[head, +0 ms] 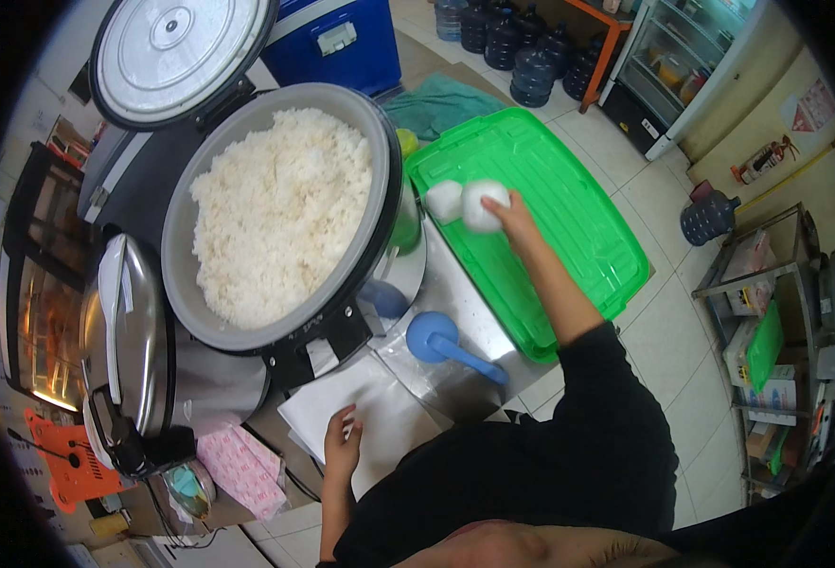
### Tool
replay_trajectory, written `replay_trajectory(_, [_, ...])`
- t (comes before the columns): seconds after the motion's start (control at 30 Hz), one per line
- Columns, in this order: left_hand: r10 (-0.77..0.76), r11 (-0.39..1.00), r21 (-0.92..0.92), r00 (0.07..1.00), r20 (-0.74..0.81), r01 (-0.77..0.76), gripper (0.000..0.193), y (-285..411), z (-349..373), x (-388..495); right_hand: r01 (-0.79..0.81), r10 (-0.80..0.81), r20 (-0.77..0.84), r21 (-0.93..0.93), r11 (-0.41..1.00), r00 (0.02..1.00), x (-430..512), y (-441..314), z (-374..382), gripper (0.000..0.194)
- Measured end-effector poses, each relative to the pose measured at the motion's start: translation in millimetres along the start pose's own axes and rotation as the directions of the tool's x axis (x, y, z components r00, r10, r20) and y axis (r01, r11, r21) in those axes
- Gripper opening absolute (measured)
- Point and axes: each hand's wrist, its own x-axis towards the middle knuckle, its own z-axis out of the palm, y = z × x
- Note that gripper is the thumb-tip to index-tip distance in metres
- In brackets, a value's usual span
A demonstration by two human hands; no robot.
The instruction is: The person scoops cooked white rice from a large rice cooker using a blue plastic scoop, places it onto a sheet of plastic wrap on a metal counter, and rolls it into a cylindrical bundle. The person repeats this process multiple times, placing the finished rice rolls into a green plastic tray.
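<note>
My right hand [513,216] grips a rounded white packet [485,206] above a bright green plastic lid or tray [574,248]. A second white packet [444,201] sits close beside it, near the left rim. My left hand [343,440], its fingers apart, is at a stack of white paper sheets [382,415]; whether it touches them I cannot tell. Beyond the paper stands a large rice cooker [176,284], lid raised, heaped with cooked white rice [282,220]. A blue plastic scoop [433,337] lies on the steel tabletop [474,298] between the paper and the green plastic.
A closed steel rice cooker [148,341] with a white rice paddle [113,312] on top stands at left. Pink printed paper [243,468] lies near the table edge. Behind are a blue cooler box [336,50] and a teal cloth [442,103]. Metal shelving [751,280] stands at right.
</note>
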Motion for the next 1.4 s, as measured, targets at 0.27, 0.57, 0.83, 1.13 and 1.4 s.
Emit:
replay_trajectory(0.27, [0.013,0.998,0.068,1.000,-0.013,-0.012,0.034,-7,-3,-1,-0.135,0.012,-0.148,-0.862,0.489,0.989,97,-10,-15,0.083])
replay_trajectory(0.57, [0.612,0.761,0.380,0.389,-0.688,-0.525,0.053,88,-36,23,0.376,0.202,0.594,-0.699,0.608,0.778,-215,42,29,0.093])
replay_trajectory(0.83, [0.984,0.139,0.874,-0.031,-0.173,-0.466,0.028,164,-3,49,0.568,-0.596,0.031,-0.346,0.747,0.802,-153,-117,19,0.057])
replay_trajectory(1.13, [0.961,0.044,0.884,-0.223,-0.165,-0.466,0.013,173,7,70,0.590,-0.116,0.678,-0.700,-0.401,0.726,-86,-248,279,0.061])
replay_trajectory(1.4, [0.946,0.070,0.914,-0.263,-0.188,-0.399,0.007,161,2,76,0.853,0.431,0.803,-0.173,-0.493,0.412,-141,-240,326,0.054])
